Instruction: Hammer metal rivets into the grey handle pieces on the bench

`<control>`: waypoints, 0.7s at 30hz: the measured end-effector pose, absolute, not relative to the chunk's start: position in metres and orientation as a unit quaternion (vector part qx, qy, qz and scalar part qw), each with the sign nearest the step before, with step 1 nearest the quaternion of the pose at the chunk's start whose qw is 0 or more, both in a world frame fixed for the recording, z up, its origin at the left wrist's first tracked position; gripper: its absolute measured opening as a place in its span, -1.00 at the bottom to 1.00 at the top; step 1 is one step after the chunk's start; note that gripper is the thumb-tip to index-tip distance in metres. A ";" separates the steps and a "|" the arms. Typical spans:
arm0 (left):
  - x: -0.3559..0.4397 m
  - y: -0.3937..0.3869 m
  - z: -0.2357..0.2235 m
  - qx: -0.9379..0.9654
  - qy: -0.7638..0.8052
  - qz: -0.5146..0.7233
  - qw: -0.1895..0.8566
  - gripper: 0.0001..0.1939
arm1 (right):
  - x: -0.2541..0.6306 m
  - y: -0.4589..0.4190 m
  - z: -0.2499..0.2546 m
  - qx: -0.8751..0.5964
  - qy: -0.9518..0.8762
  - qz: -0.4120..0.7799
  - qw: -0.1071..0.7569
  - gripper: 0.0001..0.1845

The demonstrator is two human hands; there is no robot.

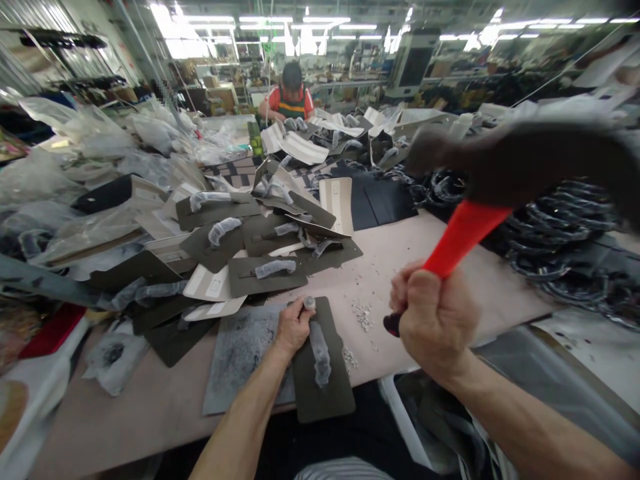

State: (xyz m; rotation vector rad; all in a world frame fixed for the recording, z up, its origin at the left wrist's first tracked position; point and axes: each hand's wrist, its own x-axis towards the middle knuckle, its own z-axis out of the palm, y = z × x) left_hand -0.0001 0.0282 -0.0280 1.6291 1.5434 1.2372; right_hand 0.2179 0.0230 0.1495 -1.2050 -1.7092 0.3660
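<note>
My right hand (pixel 435 313) is wrapped round the red handle of a claw hammer (pixel 470 233), raised above the table with its dark head blurred. In my left hand (pixel 295 325), closed fingers pinch a short metal punch (pixel 309 303), upright at the far end of a dark olive panel (pixel 325 400). That panel carries a handle wrapped in clear plastic (pixel 320 353) and lies partly over a grey metal plate (pixel 235 360). Small silvery fasteners (pixel 363 313) are scattered on the table to the right of the panel.
A heap of similar panels with wrapped handles (pixel 270 273) lies beyond my left hand. Stacked plastic-wrapped dark rings (pixel 555 233) stand at the right. Clear plastic bags (pixel 65 180) crowd the left. Across the table (pixel 390 267) sits a person in red (pixel 291 97).
</note>
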 end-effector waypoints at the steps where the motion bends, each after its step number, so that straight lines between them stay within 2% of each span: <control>1: 0.000 0.028 -0.027 0.609 0.578 0.461 0.288 -0.84 | 0.218 0.020 0.137 -0.502 -0.737 0.151 0.426 -0.72; 4: 0.000 0.026 -0.023 0.610 0.581 0.452 0.295 -0.84 | 0.225 0.016 0.102 -0.519 -0.830 0.152 0.138 -0.72; 5: 0.000 0.026 -0.022 0.610 0.581 0.449 0.297 -0.84 | 0.230 0.017 0.094 -0.524 -0.834 0.154 0.072 -0.72; 7: 0.001 0.026 -0.020 0.609 0.581 0.450 0.299 -0.84 | 0.240 0.021 0.084 -0.552 -0.820 0.150 0.014 -0.71; 9: 0.001 0.025 -0.018 0.604 0.578 0.458 0.301 -0.84 | 0.253 0.025 0.073 -0.580 -0.798 0.165 0.010 -0.69; 13: 0.002 0.024 -0.019 0.592 0.572 0.472 0.314 -0.78 | 0.272 0.030 0.031 -0.634 -0.739 0.220 0.059 -0.69; 15: 0.000 0.026 -0.022 0.581 0.578 0.479 0.315 -0.77 | 0.272 0.035 0.009 -0.660 -0.723 0.185 0.091 -0.72; 16: -0.001 0.028 -0.025 0.574 0.583 0.480 0.317 -0.77 | 0.268 0.036 0.000 -0.659 -0.727 0.146 0.126 -0.75; 18: -0.003 0.032 -0.030 0.562 0.590 0.481 0.321 -0.75 | 0.249 0.034 -0.007 -0.626 -0.749 0.112 0.188 -0.62; 20: -0.003 0.034 -0.034 0.554 0.593 0.487 0.321 -0.74 | 0.222 0.023 -0.003 -0.574 -0.774 0.147 0.224 -0.53; 21: -0.002 0.034 -0.036 0.547 0.596 0.495 0.316 -0.73 | 0.208 0.014 0.002 -0.553 -0.781 0.177 0.231 -0.57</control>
